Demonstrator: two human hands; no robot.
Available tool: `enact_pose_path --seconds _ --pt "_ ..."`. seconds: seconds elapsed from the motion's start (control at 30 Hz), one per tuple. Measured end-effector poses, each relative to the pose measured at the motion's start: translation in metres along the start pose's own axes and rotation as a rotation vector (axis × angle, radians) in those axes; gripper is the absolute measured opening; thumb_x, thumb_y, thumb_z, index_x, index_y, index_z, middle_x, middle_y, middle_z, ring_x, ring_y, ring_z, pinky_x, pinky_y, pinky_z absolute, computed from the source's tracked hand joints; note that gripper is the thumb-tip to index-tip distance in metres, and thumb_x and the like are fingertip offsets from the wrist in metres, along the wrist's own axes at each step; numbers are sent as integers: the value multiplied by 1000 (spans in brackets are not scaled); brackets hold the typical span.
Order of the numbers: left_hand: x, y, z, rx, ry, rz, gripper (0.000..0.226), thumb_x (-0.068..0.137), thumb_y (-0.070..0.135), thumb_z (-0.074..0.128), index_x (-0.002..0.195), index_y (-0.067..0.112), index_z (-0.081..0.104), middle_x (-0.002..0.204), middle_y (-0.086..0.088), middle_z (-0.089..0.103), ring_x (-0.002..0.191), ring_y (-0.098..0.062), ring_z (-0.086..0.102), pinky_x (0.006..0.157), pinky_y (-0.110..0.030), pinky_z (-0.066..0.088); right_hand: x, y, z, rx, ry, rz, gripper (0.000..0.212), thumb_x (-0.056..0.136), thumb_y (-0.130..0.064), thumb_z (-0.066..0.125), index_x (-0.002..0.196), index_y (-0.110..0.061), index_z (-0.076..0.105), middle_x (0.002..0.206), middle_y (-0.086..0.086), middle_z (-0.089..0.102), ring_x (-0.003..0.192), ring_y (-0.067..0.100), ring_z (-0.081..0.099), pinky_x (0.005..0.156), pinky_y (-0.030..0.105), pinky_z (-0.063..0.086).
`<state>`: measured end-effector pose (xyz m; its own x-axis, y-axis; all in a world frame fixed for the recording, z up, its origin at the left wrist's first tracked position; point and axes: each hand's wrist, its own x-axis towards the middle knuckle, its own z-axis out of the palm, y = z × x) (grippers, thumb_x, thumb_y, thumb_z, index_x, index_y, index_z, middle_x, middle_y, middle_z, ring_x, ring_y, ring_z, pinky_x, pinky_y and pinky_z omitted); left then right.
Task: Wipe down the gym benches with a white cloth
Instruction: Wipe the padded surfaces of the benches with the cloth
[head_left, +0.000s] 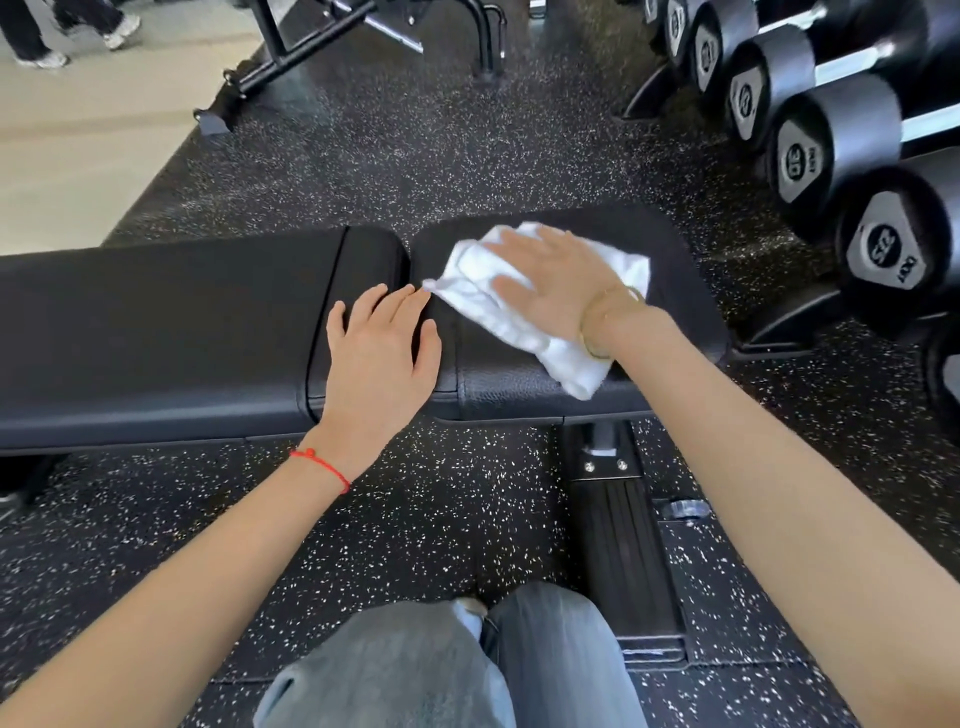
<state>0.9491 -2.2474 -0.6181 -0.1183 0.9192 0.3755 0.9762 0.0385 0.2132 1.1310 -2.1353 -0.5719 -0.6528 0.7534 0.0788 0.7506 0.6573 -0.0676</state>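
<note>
Two hands: right hand (553, 283) flat, fingers straight on white cloth (524, 312); left hand (382, 345) flat, open on bench (156, 332).
Risk: loose cloth bunches, likely skipping the pad seam.

Bare bench (156, 332) padding at left of frame, dumbbell rack (810, 156) obstructing upper right, speckled floor (415, 156) open beyond bench

A soft white terry cloth (524, 306) lies on the table (156, 332), its black vinyl padding smooth and faintly glossy, above speckled rubber floor (415, 519).
</note>
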Motion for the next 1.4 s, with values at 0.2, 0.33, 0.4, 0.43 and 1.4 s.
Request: enact_pose_path --seconds 0.2,0.33,0.4,0.43,1.4 --pt "0 -9 -10 15 44 28 38 98 28 43 131 16 59 137 -1 58 134 -22 46 111 -44 33 -68 32 8 77 26 11 47 102 -47 24 149 -36 28 154 -8 35 143 19 29 117 44 25" --pt "-2 -22 -18 109 83 50 38 97 28 43 128 15 61 136 -4 59 133 -24 47 111 -45 33 -53 30 0 35 3 115 48 103 -47 26 148 -34 30 155 -7 34 142 21 29 117 43 24" --pt "-5 -30 -19 112 84 30 37 97 26 45 127 13 62 136 -6 59 133 -26 47 112 -46 32 -58 13 2 -12 2 46 51 102 -49 23 150 -33 28 157 -8 30 145 23 26 118 42 22" --pt "-6 -33 -19 111 80 19 37 97 26 45 128 13 61 137 -6 58 133 -26 47 112 -46 32 -64 1 8 -20 14 -7 53 102 -51 23 152 -32 27 159 -8 28 146 25 24 119 43 20" --pt "-11 -33 -16 32 55 -23 40 98 24 46 134 13 57 143 -8 52 135 -25 45 116 -50 26 -138 29 34 -204 219 66 72 94 -72 31 150 -27 38 155 -1 39 143 32 35 117 52 25"
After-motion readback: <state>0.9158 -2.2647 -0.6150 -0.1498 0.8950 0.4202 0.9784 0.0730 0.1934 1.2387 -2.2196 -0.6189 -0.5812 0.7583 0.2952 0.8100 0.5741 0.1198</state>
